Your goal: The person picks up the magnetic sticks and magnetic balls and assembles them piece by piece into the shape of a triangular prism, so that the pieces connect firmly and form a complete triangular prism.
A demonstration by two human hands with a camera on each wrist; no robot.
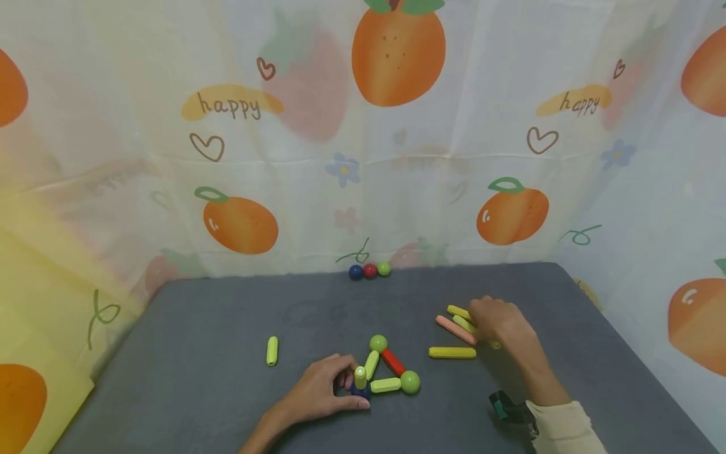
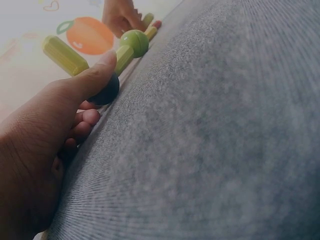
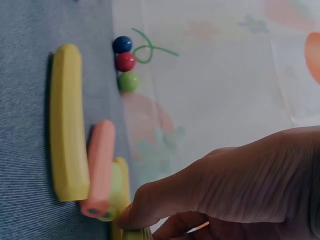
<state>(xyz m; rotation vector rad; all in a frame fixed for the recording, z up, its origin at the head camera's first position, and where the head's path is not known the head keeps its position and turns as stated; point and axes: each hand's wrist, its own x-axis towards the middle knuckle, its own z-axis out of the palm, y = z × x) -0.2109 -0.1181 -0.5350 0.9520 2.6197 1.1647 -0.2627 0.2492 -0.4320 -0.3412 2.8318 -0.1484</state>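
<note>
- While the left hand (image 1: 320, 388) grips the dark-blue glossy ball (image 2: 107, 92) — a short yellow-green faceted stick (image 1: 360, 378) upright in it — steady that corner of the flat stick-and-ball triangle (image 1: 393, 362).
- The right hand (image 1: 501, 321) is at the pink faceted stick (image 1: 454, 328)'s pile; I cannot tell whether its grip holds anything.
- Pinching one stick mid-length should avoid scattering the others.

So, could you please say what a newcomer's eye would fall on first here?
Probably the large orange printed on the backdrop, high near the centre of the head view. Next, the triangle of sticks and balls below it, with the left hand gripping its dark blue ball. Then the right hand, among loose sticks to the triangle's right.
</note>
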